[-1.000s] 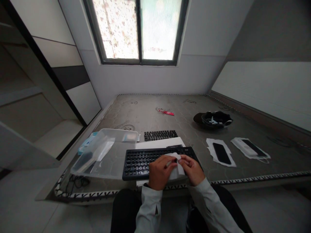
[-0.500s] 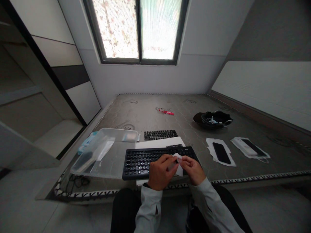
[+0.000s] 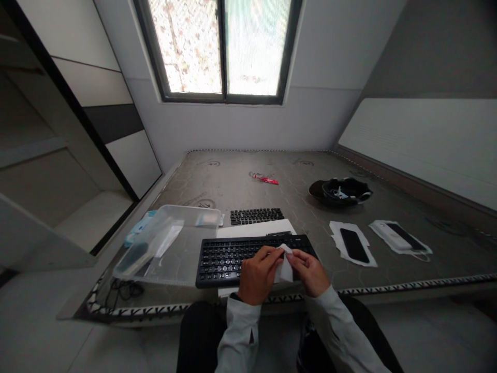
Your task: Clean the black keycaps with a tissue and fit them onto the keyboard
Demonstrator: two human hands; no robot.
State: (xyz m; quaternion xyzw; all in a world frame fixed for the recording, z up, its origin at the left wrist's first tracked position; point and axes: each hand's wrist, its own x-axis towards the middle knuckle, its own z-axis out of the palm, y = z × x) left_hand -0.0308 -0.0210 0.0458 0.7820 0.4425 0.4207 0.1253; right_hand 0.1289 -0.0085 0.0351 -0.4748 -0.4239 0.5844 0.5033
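Tissue, white and creased, pinched in the fingertips of left hand and right hand, above black rectangular keyboard. Dark spot between fingertips half a second ago no longer shows.

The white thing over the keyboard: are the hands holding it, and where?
Yes: the left hand and right hand pinch the white tissue or cloth near its upper end with their fingertips; its lower part shows between them.

Left hand and right hand nearly meet, fingers pinched; both forearms angle inward.
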